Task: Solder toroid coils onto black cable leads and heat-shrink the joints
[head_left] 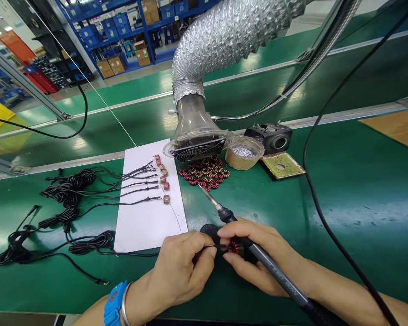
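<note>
My right hand (265, 258) is closed around a soldering iron (272, 265), which slants up and left. Its tip reaches the edge of a cluster of small red, orange and black ring coils (207, 174). The thumb and fingertips of that hand also hold a red-and-black coil (234, 247), partly hidden by the fingers. My left hand (187, 262) pinches a thin dark wire (219, 246) at the coil's left side. Just behind the fingertips lies a dark round piece (210, 230), partly covered.
Black cables (71, 194) lie at left, several ending in small coils (166, 199) on white paper (149, 226). A fume extractor nozzle (197, 136) hangs over the cluster. Beside it stand a solder-filled tub (245, 153), an iron holder (272, 137) and a sponge tray (282, 166). The iron's black cord (313, 190) crosses at right.
</note>
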A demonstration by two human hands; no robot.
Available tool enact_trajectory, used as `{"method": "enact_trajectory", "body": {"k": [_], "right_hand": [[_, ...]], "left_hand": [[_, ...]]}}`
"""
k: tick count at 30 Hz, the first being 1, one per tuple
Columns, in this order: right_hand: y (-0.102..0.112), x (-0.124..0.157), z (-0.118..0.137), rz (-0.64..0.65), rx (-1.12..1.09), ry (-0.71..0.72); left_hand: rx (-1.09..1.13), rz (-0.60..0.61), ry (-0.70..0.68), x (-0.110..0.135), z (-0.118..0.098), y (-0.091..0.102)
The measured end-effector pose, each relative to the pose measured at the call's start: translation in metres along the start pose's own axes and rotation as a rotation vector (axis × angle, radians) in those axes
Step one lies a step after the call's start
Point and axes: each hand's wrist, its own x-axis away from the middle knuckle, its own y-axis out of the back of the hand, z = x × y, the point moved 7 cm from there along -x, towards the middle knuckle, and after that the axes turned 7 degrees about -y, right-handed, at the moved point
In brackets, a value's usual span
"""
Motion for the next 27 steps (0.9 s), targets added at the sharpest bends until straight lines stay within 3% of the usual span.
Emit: {"method": "enact_trajectory", "body": {"k": [5, 10, 15, 18, 23, 27], "right_hand": [[0.003, 0.002, 0.003, -0.096, 0.082, 0.098], [0.003, 0.003, 0.002, -0.082, 0.097, 0.082], [0.006, 0.005, -0.004, -0.157, 0.18, 0.039], [0.005, 0.005, -0.003, -0.168, 0.213, 0.104], [0.003, 0.012, -0.005, -0.132, 0.288, 0.199], [0.007, 0.028, -0.022, -0.165, 0.408, 0.206]], "left_hand": [[0.014, 0.015, -0.008, 0.0, 0.003, -0.004], [-0.026, -0.035, -0.062, 0.001, 0.002, -0.005], [-0.113, -0.11, -0.125, 0.004, -0.003, -0.002], [-0.176, -0.13, -0.145, 0.005, -0.001, -0.003], [-0.288, -0.031, -0.139, 0.004, -0.003, -0.007], [-0.406, 0.064, -0.041, 0.009, -0.014, 0.021]]}}
